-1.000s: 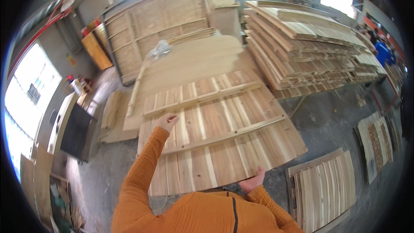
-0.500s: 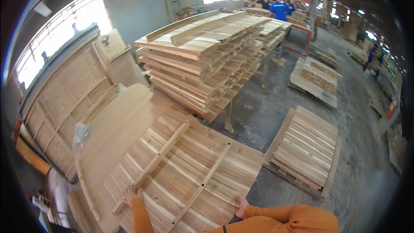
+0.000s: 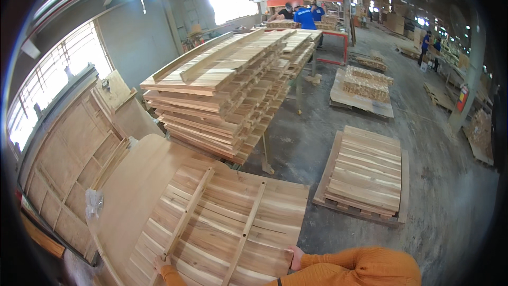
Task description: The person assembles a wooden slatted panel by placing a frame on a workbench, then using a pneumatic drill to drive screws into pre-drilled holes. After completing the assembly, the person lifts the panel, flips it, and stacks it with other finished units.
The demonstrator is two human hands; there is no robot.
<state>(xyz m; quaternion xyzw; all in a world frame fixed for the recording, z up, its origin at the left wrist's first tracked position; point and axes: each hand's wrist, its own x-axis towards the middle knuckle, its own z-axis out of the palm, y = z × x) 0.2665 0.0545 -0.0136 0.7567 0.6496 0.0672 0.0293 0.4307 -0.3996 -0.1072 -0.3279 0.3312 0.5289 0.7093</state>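
A wide wooden panel point(image 3: 214, 222) of light and dark boards lies in front of me on a smooth brown sheet point(image 3: 138, 177). Two battens run across it, a left batten point(image 3: 186, 216) and a right batten point(image 3: 246, 228), with dark holes along them. Near its lower end, my left hand point(image 3: 160, 262) has its fingers bent round the left batten. At the panel's right edge, my right hand point(image 3: 296, 258) grips the border, with some fingers hidden from sight. Both arms wear orange sleeves.
Beyond the panel, a tall stack of similar panels point(image 3: 211, 92) rests on a stand. To the right, more boards point(image 3: 365, 172) lie on a low pallet. A framed plywood piece point(image 3: 69, 164) leans at left. Co-workers in blue shirts point(image 3: 305, 18) stand far off near a machine.
My view has tipped upward and turned a little to the right, so the scene sits lower and further left. Both hands keep about the same places on the panel.
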